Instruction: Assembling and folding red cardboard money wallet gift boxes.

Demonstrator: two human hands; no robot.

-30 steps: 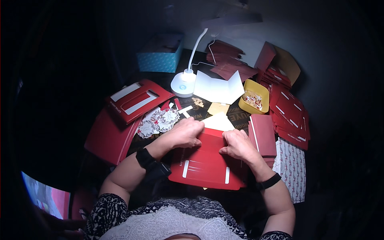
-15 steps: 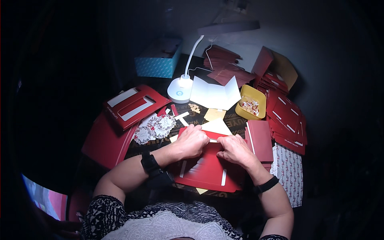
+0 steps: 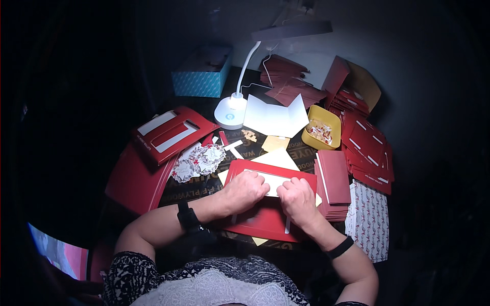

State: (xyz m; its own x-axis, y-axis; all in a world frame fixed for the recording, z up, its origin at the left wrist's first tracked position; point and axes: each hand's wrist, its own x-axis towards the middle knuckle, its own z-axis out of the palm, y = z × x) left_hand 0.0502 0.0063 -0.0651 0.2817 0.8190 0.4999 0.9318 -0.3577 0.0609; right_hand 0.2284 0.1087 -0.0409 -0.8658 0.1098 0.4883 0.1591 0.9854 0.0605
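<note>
Both left hand [image 3: 245, 193] and right hand [image 3: 298, 199] are curled tight, gripping flat, smooth red card [image 3: 265, 218]; frilly paper cutouts [image 3: 205, 159], squarish yellow tub [image 3: 319, 145] nearby.

The dark surface [image 3: 201, 195] carries large gold-brown capital lettering, seen in pieces between the papers and along the near edge. Small white lettering runs along one edge of the red folder [image 3: 171, 134] on the left, and along the lower edge of the red sheets [image 3: 360, 136] on the right. The lamp base [image 3: 224, 106] bears a round blue sign. Fine marks on the scalloped tags [image 3: 204, 162] are too small to read.
</note>
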